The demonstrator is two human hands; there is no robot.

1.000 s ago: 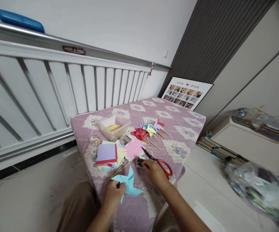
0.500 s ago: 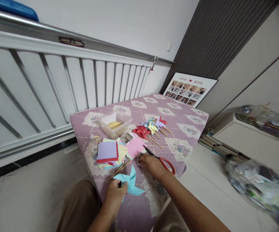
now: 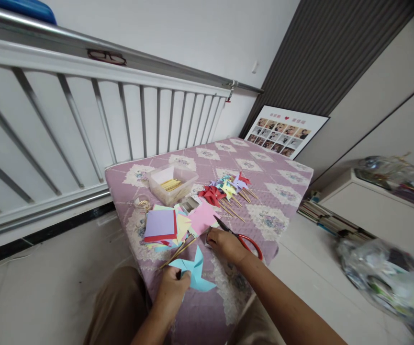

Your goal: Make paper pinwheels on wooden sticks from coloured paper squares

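Note:
My left hand (image 3: 173, 287) pinches the middle of a light blue paper pinwheel (image 3: 194, 273) near the front of the purple quilted table (image 3: 264, 177). My right hand (image 3: 226, 243) rests on the table just behind it, fingers curled over a small dark box whose contents I cannot make out. Red-handled scissors (image 3: 244, 237) lie right beside that hand. A few wooden sticks (image 3: 178, 251) lie just left of the pinwheel.
A stack of coloured paper squares (image 3: 162, 225), a clear tub of sticks (image 3: 171, 183), a small glass jar (image 3: 141, 205) and finished pinwheels (image 3: 224, 190) crowd the table. A white railing (image 3: 84, 124) runs behind; a photo frame (image 3: 285, 132), books (image 3: 321, 215) and plastic bags (image 3: 382, 275) stand right.
My right hand has shifted slightly left and forward over the small box by the scissors. My left hand keeps its hold on the blue pinwheel. The camera drifted a little.

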